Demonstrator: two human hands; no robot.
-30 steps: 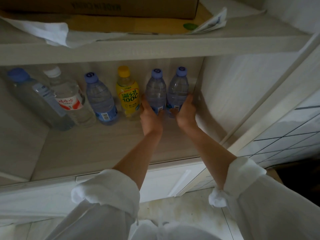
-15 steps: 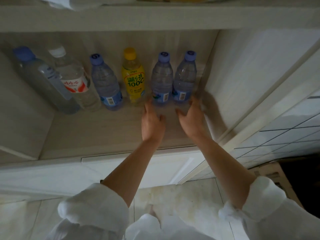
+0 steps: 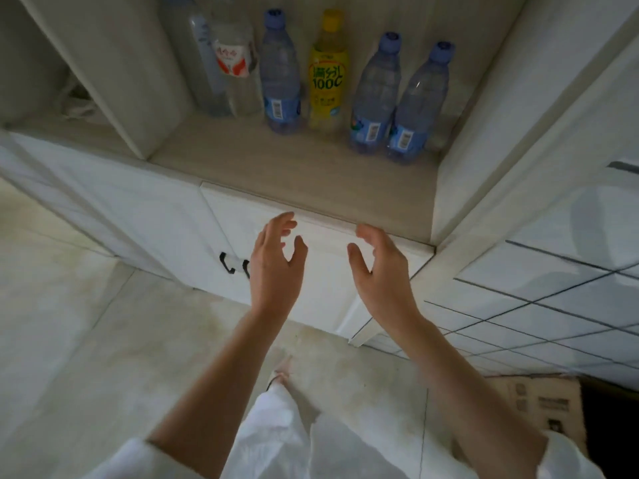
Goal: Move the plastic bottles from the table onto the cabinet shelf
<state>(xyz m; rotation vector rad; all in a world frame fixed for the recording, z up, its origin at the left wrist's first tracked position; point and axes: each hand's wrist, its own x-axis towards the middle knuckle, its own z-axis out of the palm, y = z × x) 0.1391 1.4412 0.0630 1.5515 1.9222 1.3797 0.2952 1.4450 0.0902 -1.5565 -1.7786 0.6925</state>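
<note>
Plastic all in a row up there: six bottles stand upright at the back of the shelf (image 3: 311,174). From the left, a tall clear bottle (image 3: 204,63), half hidden behind a red-label bottle (image 3: 235,63) that touches it. Next a blue-cap bottle (image 3: 280,70), then the yellow bottle (image 3: 325,70) just beside it. A gap, and then the right pair (image 3: 397,98), two blue-capped bottles touching each other, tight by the cabinet's right wall (image 3: 484,115).

Down below, both hands are out in front of the shelf's front edge, over the white cabinet door (image 3: 325,271). Left hand (image 3: 275,264), back to the camera, fingers spread and loosely bent, thumb out to the right, nothing in it. Right hand (image 3: 382,267) mirrors it, fingers gently curved, thumb pointing left, also holding nothing. The two are near each other with a gap between the thumbs, and well apart from the bottles.

Black handles (image 3: 235,266) peek out just left of the left hand. White sleeves (image 3: 570,458) are rolled up the forearms. A cardboard box (image 3: 539,406) sits on the floor at lower right, by the tiled wall (image 3: 553,299).
</note>
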